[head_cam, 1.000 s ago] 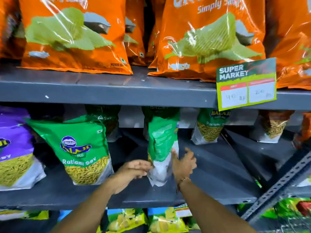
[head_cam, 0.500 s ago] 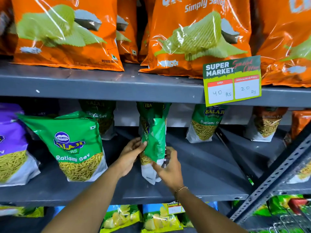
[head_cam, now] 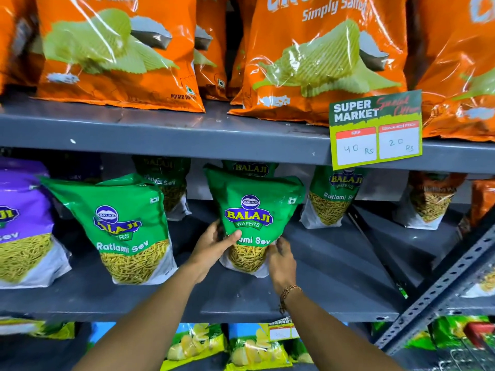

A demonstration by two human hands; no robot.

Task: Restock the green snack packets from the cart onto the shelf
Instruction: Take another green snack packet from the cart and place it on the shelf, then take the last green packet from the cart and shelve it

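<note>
**Green sev packet held upright on the middle shelf**

Green and glossy, the Ratlami Sev packet (head_cam: 251,218) stands on the grey middle shelf (head_cam: 321,277), its long axis vertical, sealed top edge up and white base down on the shelf surface. Its printed front faces the camera, logo and lettering reading upright.

The left hand (head_cam: 214,243) clasps the packet's lower left edge, thumb laid across the front over the start of the product name, the other fingers tucked behind. The right hand (head_cam: 281,259) cups the lower right corner, fingers curled against the white base; a beaded bracelet (head_cam: 289,293) sits on that wrist. Both grips are closed on the same packet.

A second green packet (head_cam: 126,228) stands to the left, tilted slightly, well apart from the held one. More green packets stand at the back of the shelf. A purple packet (head_cam: 24,223) is at far left. Orange chip bags (head_cam: 321,57) fill the shelf above, where a price tag (head_cam: 375,129) hangs from the edge.
</note>
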